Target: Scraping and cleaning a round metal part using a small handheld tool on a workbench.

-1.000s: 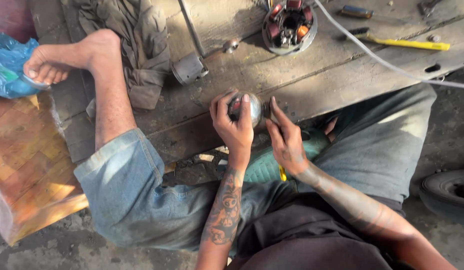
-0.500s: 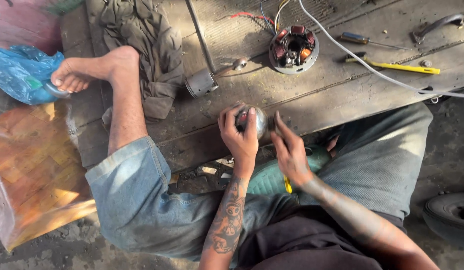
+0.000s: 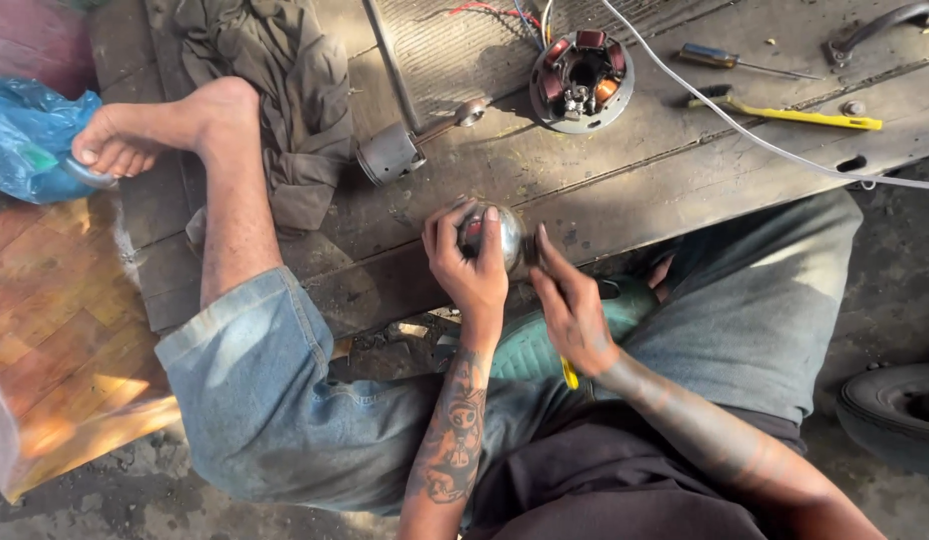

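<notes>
A small round shiny metal part (image 3: pixel 503 238) is held in front of me above the edge of a worn wooden platform (image 3: pixel 625 190). My left hand (image 3: pixel 467 262) wraps around it from the left, fingers curled over its top. My right hand (image 3: pixel 570 305) touches the part's right side with its fingertips. A green power tool (image 3: pixel 530 345) lies in my lap under both wrists, partly hidden. My bare left leg stretches across the platform.
On the platform lie a round stator with copper coils (image 3: pixel 582 80), a piston with a rod (image 3: pixel 395 152), a yellow tool (image 3: pixel 785 112), a screwdriver (image 3: pixel 730 60), a white cable (image 3: pixel 745 130) and a grey rag (image 3: pixel 285 90). A blue bag (image 3: pixel 25 135) sits at left, a tyre (image 3: pixel 900 415) at right.
The view has shifted, so everything sits lower in frame. Both hands stay on the metal part, with the right fingers shifting slightly along its side.
</notes>
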